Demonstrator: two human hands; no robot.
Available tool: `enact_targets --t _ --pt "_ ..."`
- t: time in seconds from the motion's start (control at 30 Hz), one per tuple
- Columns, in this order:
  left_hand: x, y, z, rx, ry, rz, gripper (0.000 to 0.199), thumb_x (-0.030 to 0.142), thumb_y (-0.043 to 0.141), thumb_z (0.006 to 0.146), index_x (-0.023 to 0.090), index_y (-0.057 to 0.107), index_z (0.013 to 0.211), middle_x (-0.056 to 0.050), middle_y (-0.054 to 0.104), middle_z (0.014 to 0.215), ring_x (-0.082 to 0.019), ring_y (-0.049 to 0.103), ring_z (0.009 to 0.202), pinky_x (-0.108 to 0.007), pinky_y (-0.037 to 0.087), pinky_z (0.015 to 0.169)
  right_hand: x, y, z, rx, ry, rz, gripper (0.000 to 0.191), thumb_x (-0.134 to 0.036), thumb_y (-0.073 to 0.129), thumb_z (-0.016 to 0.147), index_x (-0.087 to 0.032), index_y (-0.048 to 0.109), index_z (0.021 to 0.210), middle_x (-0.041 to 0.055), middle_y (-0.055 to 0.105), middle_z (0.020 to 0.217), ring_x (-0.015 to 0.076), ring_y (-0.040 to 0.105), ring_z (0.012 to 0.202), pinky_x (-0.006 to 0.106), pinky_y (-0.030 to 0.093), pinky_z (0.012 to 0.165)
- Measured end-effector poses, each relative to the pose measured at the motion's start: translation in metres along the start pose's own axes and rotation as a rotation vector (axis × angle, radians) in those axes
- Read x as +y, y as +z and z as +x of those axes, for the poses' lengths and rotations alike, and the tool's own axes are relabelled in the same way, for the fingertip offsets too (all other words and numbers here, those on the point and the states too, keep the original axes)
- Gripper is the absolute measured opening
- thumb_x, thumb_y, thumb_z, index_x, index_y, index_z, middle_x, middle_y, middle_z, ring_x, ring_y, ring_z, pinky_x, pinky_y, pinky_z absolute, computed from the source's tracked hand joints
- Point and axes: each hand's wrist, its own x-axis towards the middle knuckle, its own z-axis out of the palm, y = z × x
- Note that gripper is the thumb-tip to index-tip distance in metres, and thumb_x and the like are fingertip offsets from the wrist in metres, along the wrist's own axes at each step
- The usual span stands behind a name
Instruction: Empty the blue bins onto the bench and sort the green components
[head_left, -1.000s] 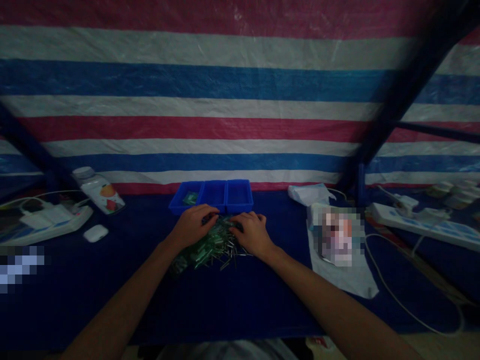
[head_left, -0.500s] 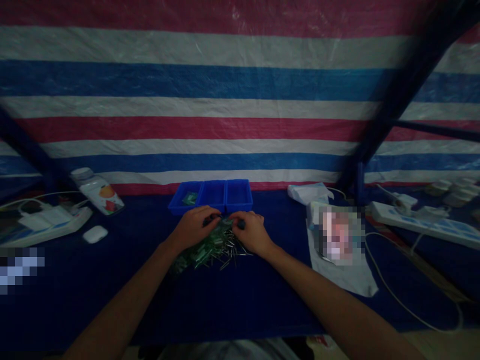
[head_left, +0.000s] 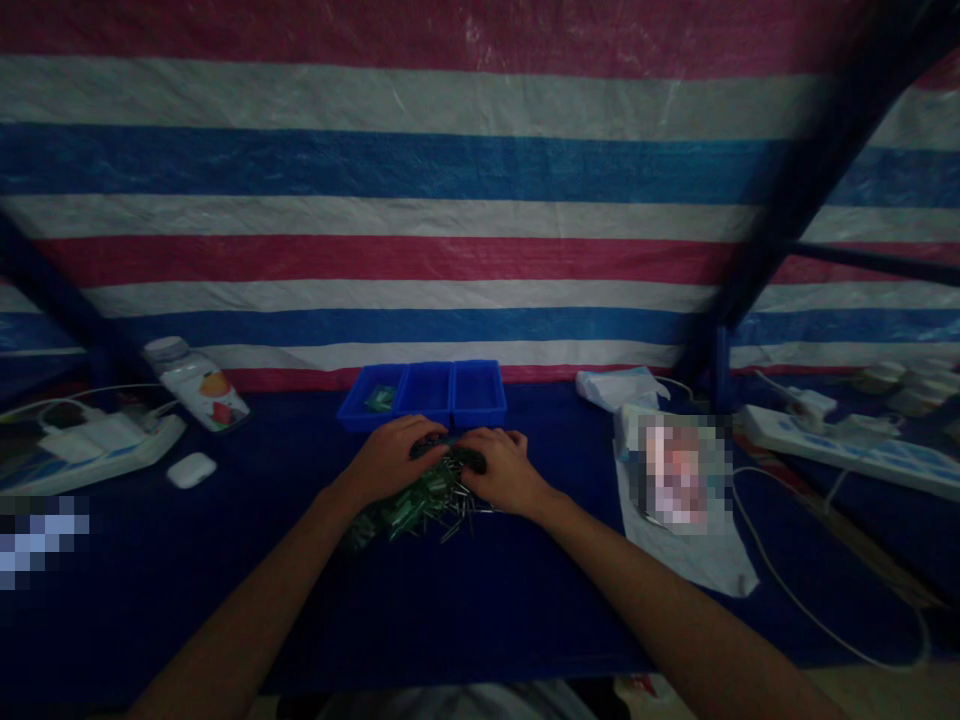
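The left hand (head_left: 390, 462) and the right hand (head_left: 506, 470) are curled narrow, fingers almost meeting — they press on a loose heap of small green parts with thin metal pins (head_left: 424, 505), but I cannot tell if they hold any piece. Just behind stands a blue plastic three-compartment tray (head_left: 421, 392), with one small green piece (head_left: 380, 398) in the leftmost compartment.

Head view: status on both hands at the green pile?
Left hand, right hand cupped over the pile of green metal-legged parts, almost meeting. Blue three-compartment tray just beyond.

Past the hands (head_left: 388, 460) — three joined blue bins (head_left: 427, 393) block the way.
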Motion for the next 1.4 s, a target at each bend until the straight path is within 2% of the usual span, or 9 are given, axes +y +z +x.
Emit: enact_targets --t 0.3,0.47,0.57,0.63,0.7,0.87,1.07,1.23,1.4 --pt "-0.0019 -0.0001 0.0001 -0.013 -0.003 0.003 0.027 0.040 0.051 0.092 0.022 0.064 0.108 -0.005 0.068 0.101 -0.020 0.063 0.093 -0.037 0.049 0.084 0.0002 0.0018 0.0032 0.051 0.030 0.023 0.021 -0.023 0.059 0.083 -0.024 0.068 0.102 0.0027 0.070 0.106 0.0214 0.058 0.101 0.044 0.023 0.095" --pt "-0.0019 -0.0002 -0.0001 -0.014 0.002 -0.010 0.028 0.041 0.050 0.093 0.021 0.064 0.108 -0.006 0.068 0.102 -0.021 0.062 0.093 -0.037 0.049 0.084 -0.0014 0.0002 0.0037 0.077 0.028 0.054 0.020 -0.019 0.053 0.086 -0.025 0.068 0.098 0.0007 0.072 0.098 0.0195 0.060 0.096 0.043 0.025 0.094" --pt "-0.0009 -0.0010 0.0001 -0.010 0.014 -0.011 0.029 0.041 0.050 0.094 0.021 0.064 0.107 -0.006 0.068 0.101 -0.021 0.062 0.093 -0.037 0.049 0.084 -0.0023 -0.0005 0.0035 0.101 0.023 0.093 0.019 -0.020 0.056 0.083 -0.025 0.067 0.098 0.0007 0.069 0.108 0.0197 0.059 0.103 0.043 0.025 0.095" --pt "0.0002 -0.0018 0.0005 -0.009 0.023 -0.007 0.028 0.041 0.050 0.094 0.021 0.065 0.106 -0.005 0.068 0.100 -0.021 0.062 0.093 -0.037 0.049 0.084 -0.0031 -0.0018 0.0035 0.091 0.026 0.114 0.024 -0.022 0.060 0.079 -0.027 0.066 0.102 0.0017 0.065 0.120 0.0215 0.057 0.111 0.046 0.023 0.097" --pt "0.0014 -0.0027 0.0007 -0.009 0.029 -0.005 0.027 0.040 0.050 0.094 0.021 0.065 0.105 -0.005 0.068 0.100 -0.021 0.062 0.093 -0.036 0.048 0.084 -0.0039 -0.0033 0.0037 0.052 0.028 0.110 0.029 -0.023 0.060 0.077 -0.028 0.065 0.105 0.0025 0.063 0.124 0.0232 0.055 0.113 0.050 0.020 0.099" --pt "0.0029 -0.0038 0.0005 -0.009 0.016 -0.009 0.027 0.040 0.051 0.094 0.020 0.065 0.105 -0.005 0.068 0.101 -0.021 0.062 0.093 -0.036 0.048 0.084 -0.0042 -0.0026 0.0038 -0.027 0.015 0.076 0.032 -0.020 0.059 0.076 -0.025 0.064 0.108 0.0029 0.068 0.112 0.0233 0.059 0.106 0.052 0.018 0.100" --pt "0.0026 -0.0035 0.0006 0.001 0.009 -0.014 0.028 0.040 0.051 0.093 0.019 0.066 0.104 -0.006 0.068 0.099 -0.021 0.062 0.091 -0.034 0.048 0.083 -0.0010 0.0018 0.0039 0.017 -0.032 0.017 0.028 -0.016 0.055 0.081 -0.024 0.065 0.106 0.0032 0.069 0.110 0.0218 0.059 0.105 0.051 0.018 0.101" --pt "-0.0001 -0.0025 0.0009 0.001 0.026 -0.020 0.029 0.041 0.051 0.093 0.021 0.064 0.108 -0.005 0.067 0.102 -0.021 0.061 0.095 -0.036 0.048 0.085 0.0013 0.0002 0.0068 0.118 -0.036 0.066 0.025 -0.015 0.049 0.090 -0.026 0.067 0.104 0.0013 0.071 0.105 0.0203 0.062 0.101 0.049 0.027 0.098" --pt "0.0000 -0.0020 0.0013 0.015 0.037 -0.029 0.028 0.042 0.054 0.092 0.022 0.062 0.110 -0.005 0.065 0.105 -0.022 0.059 0.100 -0.039 0.046 0.090 -0.0002 -0.0026 0.0081 0.246 -0.165 0.268 0.022 -0.014 0.052 0.091 -0.022 0.068 0.102 0.0040 0.068 0.103 0.0158 0.062 0.097 0.035 0.044 0.089"
